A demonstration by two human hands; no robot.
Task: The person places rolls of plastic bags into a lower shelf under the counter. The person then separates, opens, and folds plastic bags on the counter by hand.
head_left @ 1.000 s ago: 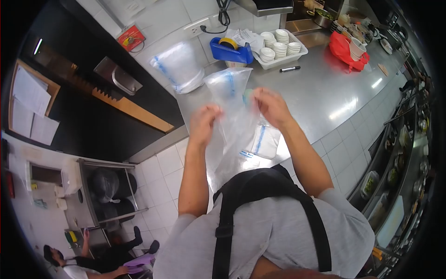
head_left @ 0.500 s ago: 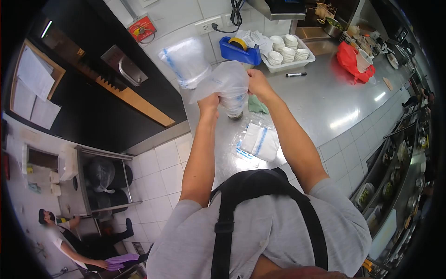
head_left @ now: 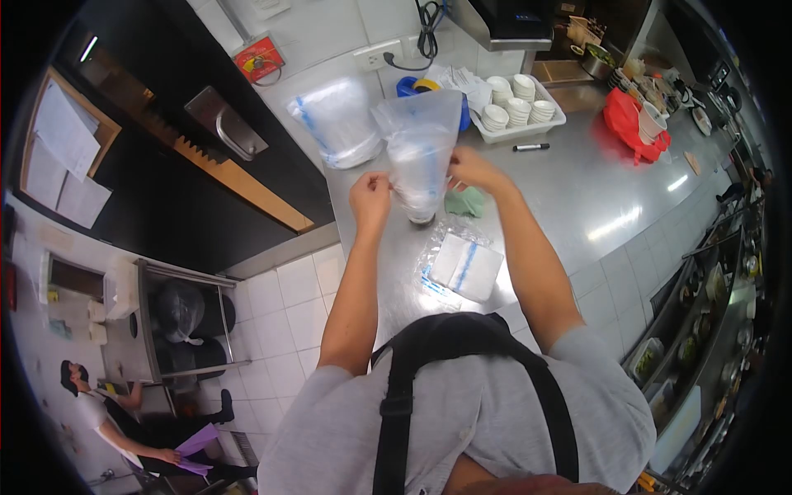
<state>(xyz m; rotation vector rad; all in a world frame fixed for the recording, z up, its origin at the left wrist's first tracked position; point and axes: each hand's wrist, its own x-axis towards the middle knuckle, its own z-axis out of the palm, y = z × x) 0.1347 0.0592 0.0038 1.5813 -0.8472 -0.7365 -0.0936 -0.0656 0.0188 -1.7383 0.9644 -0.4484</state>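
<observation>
A translucent plastic bag (head_left: 419, 148) with blue print stands upright on the steel counter, its wide top spread and its lower part narrow. At its base something dark and round (head_left: 422, 219) shows; the bag hides most of it. My left hand (head_left: 370, 198) has its fingers pinched at the bag's left side. My right hand (head_left: 478, 171) is closed at the right edge of the bag, fingertips partly blurred. Just below my right hand lies a green cloth (head_left: 465, 202). Nearer my body sits a flat stack of white bags (head_left: 467, 266) on clear plastic wrapping.
Another pack of bags (head_left: 337, 124) leans against the wall. Behind stand a blue tape dispenser (head_left: 407, 87) and a white tray (head_left: 520, 132) with small cups. A black marker (head_left: 530, 148) and red bag (head_left: 631, 128) lie rightward. A co-worker (head_left: 124, 429) is at lower left.
My hands have come down from the bag's upper part to its sides. The bag's top, bunched before, now stands up and spread. The co-worker's purple cloth has shifted.
</observation>
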